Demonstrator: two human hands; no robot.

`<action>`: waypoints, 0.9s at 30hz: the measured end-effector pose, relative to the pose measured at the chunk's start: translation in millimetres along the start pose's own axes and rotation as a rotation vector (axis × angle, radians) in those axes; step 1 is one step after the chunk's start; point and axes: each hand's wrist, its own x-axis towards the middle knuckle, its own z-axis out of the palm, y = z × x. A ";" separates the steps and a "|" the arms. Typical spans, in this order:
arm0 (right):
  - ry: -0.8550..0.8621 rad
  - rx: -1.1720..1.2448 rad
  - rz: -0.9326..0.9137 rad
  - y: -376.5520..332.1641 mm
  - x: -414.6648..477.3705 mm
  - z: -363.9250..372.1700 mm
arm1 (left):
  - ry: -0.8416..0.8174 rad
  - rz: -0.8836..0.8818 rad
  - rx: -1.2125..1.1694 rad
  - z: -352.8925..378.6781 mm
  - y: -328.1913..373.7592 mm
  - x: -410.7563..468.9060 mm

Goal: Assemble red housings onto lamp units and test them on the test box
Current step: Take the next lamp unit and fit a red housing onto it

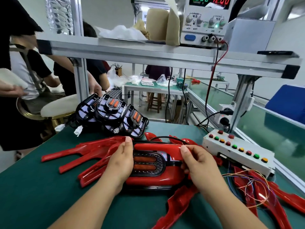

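Observation:
A lamp unit (148,161) with two orange lenses lies on the green mat, a red housing (156,148) fitted around it. My left hand (121,161) grips its left end, thumb on top. My right hand (196,161) pinches the housing's right end, fingers curled over its upper edge. Several loose red housings (85,151) fan out to the left and more lie at the lower right (181,202). Bare black lamp units (113,113) are stacked behind. The white test box (237,151) with coloured buttons sits to the right, loose wires (247,182) trailing from it.
A power supply (204,22) stands on the aluminium shelf (148,52) overhead, red and black leads running down to the right. People stand at the left by a cream stool (57,106). A green conveyor (272,129) runs along the right side.

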 end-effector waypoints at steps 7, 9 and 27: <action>0.041 -0.351 -0.081 2.0 2.4 4.3 | -0.084 0.068 -0.101 2.8 -7.8 2.1; 0.087 -0.399 -0.063 2.0 3.2 5.5 | -0.073 0.103 -0.041 5.1 -9.8 2.1; 0.257 -0.062 -0.031 -5.8 3.9 3.4 | 0.146 0.362 -0.019 28.3 -9.1 -5.0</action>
